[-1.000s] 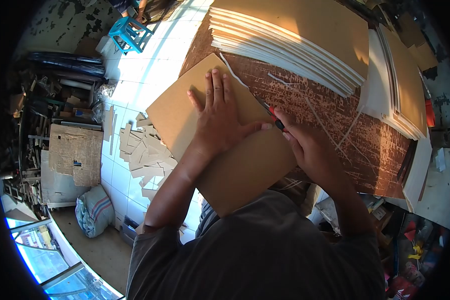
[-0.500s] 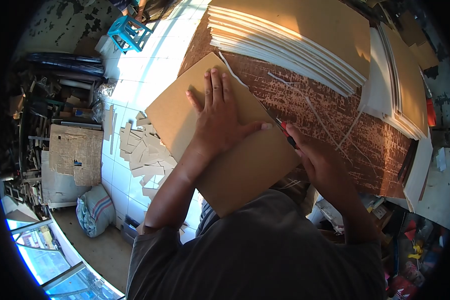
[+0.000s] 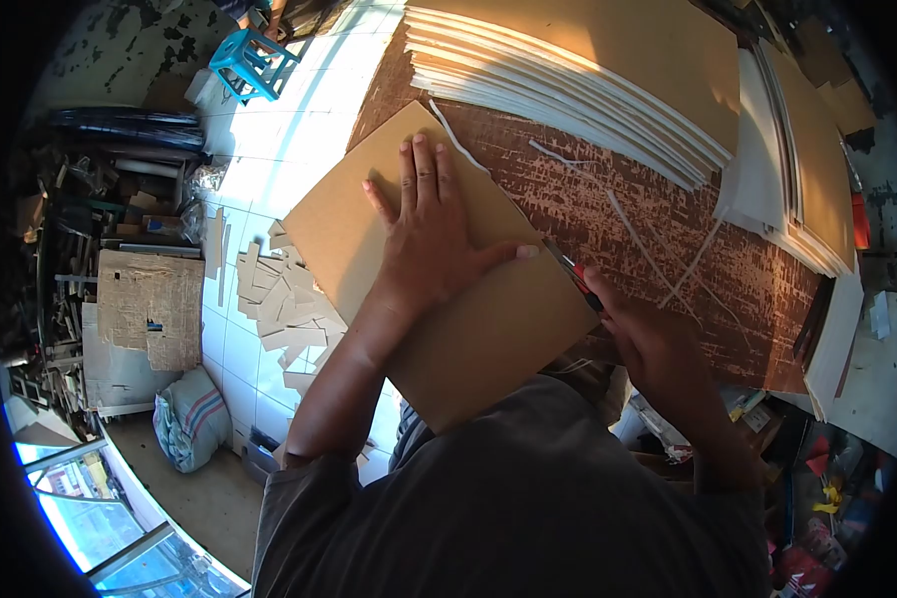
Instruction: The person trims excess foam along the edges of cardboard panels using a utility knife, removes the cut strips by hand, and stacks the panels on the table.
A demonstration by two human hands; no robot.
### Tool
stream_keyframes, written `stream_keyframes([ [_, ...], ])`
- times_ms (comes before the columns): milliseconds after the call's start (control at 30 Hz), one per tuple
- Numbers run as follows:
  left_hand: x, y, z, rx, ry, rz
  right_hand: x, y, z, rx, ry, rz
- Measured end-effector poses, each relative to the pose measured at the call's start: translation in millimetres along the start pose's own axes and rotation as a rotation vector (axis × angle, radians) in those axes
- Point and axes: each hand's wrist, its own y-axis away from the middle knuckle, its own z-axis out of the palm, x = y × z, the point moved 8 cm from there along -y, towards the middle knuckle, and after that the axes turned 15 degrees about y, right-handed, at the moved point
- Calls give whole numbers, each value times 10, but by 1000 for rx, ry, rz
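A brown board [image 3: 498, 339] lies at a slant over the table's near left corner, its lower corner against my shirt. My left hand [image 3: 429, 234] is spread flat on top of it, fingers pointing away and thumb stretched toward the right edge. My right hand [image 3: 633, 319] is closed round a red and black utility knife [image 3: 585, 287], its blade at the board's right edge. A thin white strip [image 3: 455, 135] curls along the upper part of that edge.
Stacked boards with white edges [image 3: 558, 95] lie at the back of the worn brown table [image 3: 658, 239], with another stack [image 3: 802, 149] on the right. Thin offcut strips [image 3: 633, 231] are scattered between. Cardboard scraps [image 3: 279, 299] cover the floor at left; a blue stool [image 3: 254, 65] stands beyond, near another person.
My right hand has drawn the knife slightly down and toward me along the board's right edge. My left hand stays flat on the board; the view has shifted slightly.
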Motion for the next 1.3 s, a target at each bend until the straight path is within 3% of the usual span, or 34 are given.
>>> stream_keyframes([
  [200,-2,-5,-6,-15,0,-8,59,86,48,-28,46,-11],
  [267,-10,-7,1,-12,-6,-9,27,154,10,140,90,-101],
  [400,-10,-4,9,-21,-10,-10,56,265,-20,125,164,-102],
  [467,-7,-1,6,-14,-5,-6,156,324,84,-41,223,-19],
  [567,-5,5,8,-9,-4,-3,119,391,29,108,155,-86],
  [800,3,21,3,11,2,9,290,426,43,24,88,-43],
  [867,13,31,-6,30,2,25,348,449,-122,205,36,-2],
  [967,15,32,-2,43,12,35,499,500,-174,300,-63,109],
  [1300,11,53,1,61,-8,66,501,423,-130,354,-70,127],
])
